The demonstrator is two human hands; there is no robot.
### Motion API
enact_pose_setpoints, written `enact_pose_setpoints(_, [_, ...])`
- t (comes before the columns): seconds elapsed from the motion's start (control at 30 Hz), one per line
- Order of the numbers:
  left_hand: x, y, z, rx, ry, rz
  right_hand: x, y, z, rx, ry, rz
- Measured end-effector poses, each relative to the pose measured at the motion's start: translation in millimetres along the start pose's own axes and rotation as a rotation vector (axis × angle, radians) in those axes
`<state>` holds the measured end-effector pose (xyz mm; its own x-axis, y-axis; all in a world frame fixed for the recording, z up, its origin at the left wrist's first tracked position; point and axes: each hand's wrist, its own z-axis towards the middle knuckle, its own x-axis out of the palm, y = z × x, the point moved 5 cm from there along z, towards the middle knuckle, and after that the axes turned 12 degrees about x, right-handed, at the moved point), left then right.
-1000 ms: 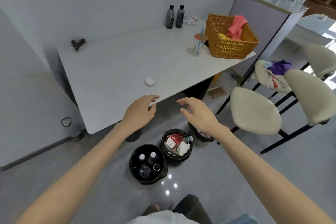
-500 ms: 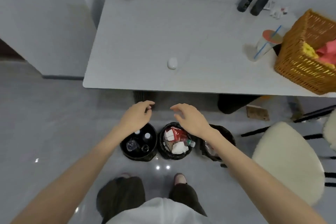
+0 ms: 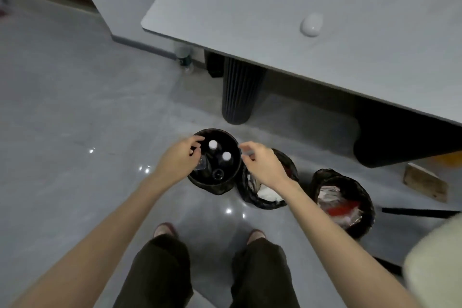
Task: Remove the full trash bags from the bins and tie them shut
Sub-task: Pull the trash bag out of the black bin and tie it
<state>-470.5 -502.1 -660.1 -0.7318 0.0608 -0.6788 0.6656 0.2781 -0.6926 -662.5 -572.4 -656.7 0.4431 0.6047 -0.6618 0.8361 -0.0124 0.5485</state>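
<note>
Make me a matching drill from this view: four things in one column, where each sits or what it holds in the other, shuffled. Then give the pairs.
Column one
1. left bin
2. right bin
3. white oval
4. wood block

Column two
a. on the tabletop
b. holds red and white litter
c. on the floor, far right
d. holds white-capped bottles

Pairs: 1-d, 2-b, 3-a, 4-c
</note>
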Motion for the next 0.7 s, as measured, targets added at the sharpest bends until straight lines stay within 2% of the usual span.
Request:
enact_pose_setpoints(0.17, [65, 86, 24, 0.047, -0.024, 0.014, 87, -46, 55, -0.017, -0.039, -0.014])
enact_pose_setpoints(0.4, [134, 165, 56, 0.105, -0.07, 0.033, 163, -96, 115, -0.063, -0.094, -0.045])
enact_pose_setpoints(0.7, [147, 172, 26, 0.156, -0.123, 0.074, 181, -114, 92, -0.107, -0.162, -0.057])
